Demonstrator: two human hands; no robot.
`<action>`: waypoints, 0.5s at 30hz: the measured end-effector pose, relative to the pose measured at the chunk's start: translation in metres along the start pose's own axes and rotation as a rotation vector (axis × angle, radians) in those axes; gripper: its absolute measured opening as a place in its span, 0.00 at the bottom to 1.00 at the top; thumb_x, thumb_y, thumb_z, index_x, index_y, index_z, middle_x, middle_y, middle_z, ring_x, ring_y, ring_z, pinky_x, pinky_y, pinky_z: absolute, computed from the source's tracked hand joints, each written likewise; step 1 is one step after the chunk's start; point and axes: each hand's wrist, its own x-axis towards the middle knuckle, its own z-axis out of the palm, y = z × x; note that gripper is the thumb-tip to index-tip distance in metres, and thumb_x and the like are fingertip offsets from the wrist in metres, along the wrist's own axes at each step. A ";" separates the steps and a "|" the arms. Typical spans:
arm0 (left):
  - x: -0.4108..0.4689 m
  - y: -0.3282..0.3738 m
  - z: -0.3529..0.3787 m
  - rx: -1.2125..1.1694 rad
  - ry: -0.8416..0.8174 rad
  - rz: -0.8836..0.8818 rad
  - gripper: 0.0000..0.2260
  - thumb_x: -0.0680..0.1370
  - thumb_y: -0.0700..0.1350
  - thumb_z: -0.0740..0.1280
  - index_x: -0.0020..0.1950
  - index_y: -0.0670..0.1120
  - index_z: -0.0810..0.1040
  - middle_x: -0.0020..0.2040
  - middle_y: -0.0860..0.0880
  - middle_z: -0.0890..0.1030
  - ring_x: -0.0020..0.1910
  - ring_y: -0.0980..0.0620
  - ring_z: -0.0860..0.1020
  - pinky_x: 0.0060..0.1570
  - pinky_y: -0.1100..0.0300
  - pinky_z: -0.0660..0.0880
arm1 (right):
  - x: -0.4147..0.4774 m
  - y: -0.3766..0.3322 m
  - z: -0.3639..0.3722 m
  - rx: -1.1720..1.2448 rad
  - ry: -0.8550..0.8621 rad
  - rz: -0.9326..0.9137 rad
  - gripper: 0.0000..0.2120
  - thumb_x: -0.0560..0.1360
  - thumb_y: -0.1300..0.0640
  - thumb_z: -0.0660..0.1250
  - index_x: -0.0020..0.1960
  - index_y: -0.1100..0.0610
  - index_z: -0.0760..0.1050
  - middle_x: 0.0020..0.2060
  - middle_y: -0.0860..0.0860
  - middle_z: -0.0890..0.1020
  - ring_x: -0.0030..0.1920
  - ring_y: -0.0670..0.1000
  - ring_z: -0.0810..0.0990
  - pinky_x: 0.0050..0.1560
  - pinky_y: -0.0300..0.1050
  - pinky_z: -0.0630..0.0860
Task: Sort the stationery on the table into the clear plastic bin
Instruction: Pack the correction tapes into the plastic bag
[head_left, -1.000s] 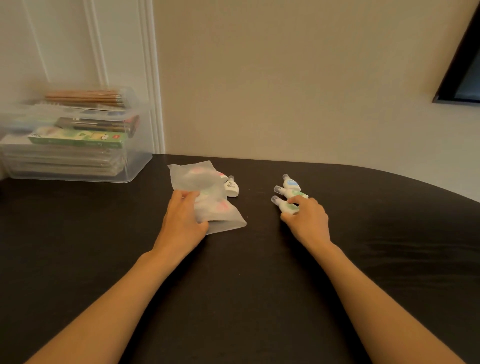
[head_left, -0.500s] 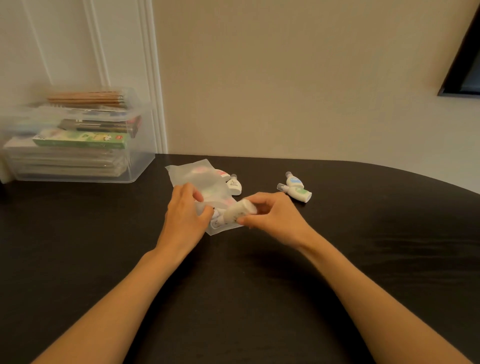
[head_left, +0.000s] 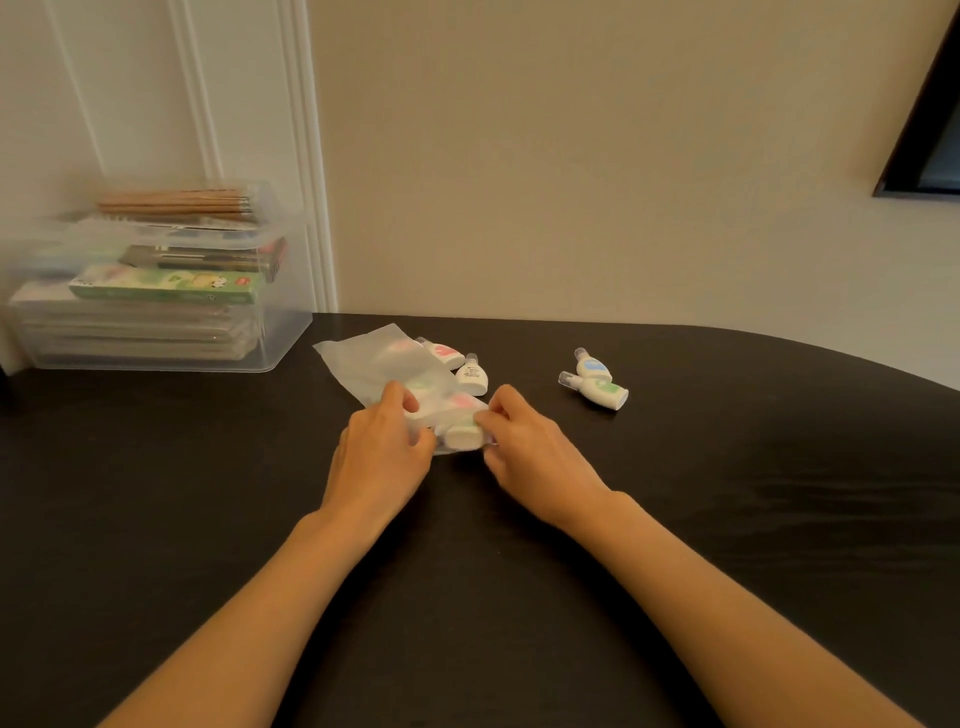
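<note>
Looked down from head height at two bare forearms reaching over a dark, almost black surface (head_left: 727, 519). Gripped the near end of a frosted translucent plastic pouch (head_left: 371, 361) with the left hand (head_left: 382, 452), fingers curled over the film, seemingly to steady the opening and stop the pouch sliding. Pinched a small white bottle-shaped stationery piece with a green label (head_left: 462, 435) in the curled fingertips of the right hand (head_left: 530, 447), right at the pouch's mouth, probably to feed it in beside the pink and green shapes dimly visible through the film. Could not tell how far inside it already sat. Left loose just beside the pouch's far right edge: a pink-labelled white piece (head_left: 445, 354) and a plain white piece with a clear cap (head_left: 471, 378), close together. Left further right, well apart from the pouch: a blue-labelled piece (head_left: 593, 367) and a second green-labelled piece (head_left: 600, 392), touching side by side, within easy reach of the right hand. Kept at the far left against the wall: a clear plastic bin (head_left: 283, 345), already holding wooden pencils (head_left: 171, 200), a green box (head_left: 166, 286) and flat packs. Judged the bagging a way to carry the small pieces over as one bundle, with pouch and loose pieces not yet in the bin.
</note>
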 end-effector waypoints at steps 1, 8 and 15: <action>0.000 -0.001 0.000 0.004 -0.004 0.017 0.09 0.77 0.42 0.63 0.56 0.48 0.68 0.41 0.49 0.76 0.40 0.53 0.75 0.38 0.58 0.75 | 0.002 -0.001 0.004 0.066 -0.016 -0.002 0.10 0.78 0.61 0.59 0.56 0.63 0.74 0.55 0.54 0.70 0.45 0.54 0.74 0.50 0.50 0.74; 0.000 -0.001 0.002 0.091 -0.006 0.066 0.09 0.77 0.47 0.63 0.55 0.50 0.66 0.48 0.51 0.73 0.42 0.55 0.72 0.35 0.63 0.67 | 0.007 0.009 0.006 0.496 0.249 0.298 0.12 0.73 0.63 0.65 0.55 0.57 0.80 0.46 0.50 0.81 0.44 0.45 0.78 0.50 0.40 0.76; 0.003 0.000 0.008 0.183 -0.063 0.084 0.15 0.75 0.56 0.66 0.50 0.51 0.63 0.49 0.53 0.68 0.47 0.54 0.70 0.43 0.60 0.68 | 0.020 0.025 0.017 0.379 0.025 0.528 0.05 0.74 0.54 0.67 0.48 0.53 0.75 0.51 0.51 0.74 0.49 0.48 0.74 0.48 0.41 0.72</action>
